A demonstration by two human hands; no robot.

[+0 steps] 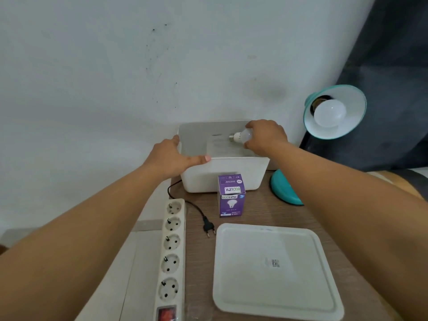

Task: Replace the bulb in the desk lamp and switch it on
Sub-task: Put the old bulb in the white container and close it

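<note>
My right hand (266, 137) grips a white bulb (240, 136) by its globe, screw base pointing left, inside the open white box (222, 174) at the back of the table. My left hand (176, 156) rests on the box's left rim, thumb on the front edge. The teal desk lamp shade (335, 112) at right faces me with a white bulb (330, 113) screwed in it, unlit. Its teal base (283, 189) stands right of the box. The lamp's black plug (208, 227) lies loose on the table, not in the white power strip (172, 251).
A purple bulb carton (231, 196) stands in front of the box. The box's white lid (273, 269) lies flat on the near table. The power strip has a red switch (166, 313) at its near end. A wall is behind; dark fabric hangs at right.
</note>
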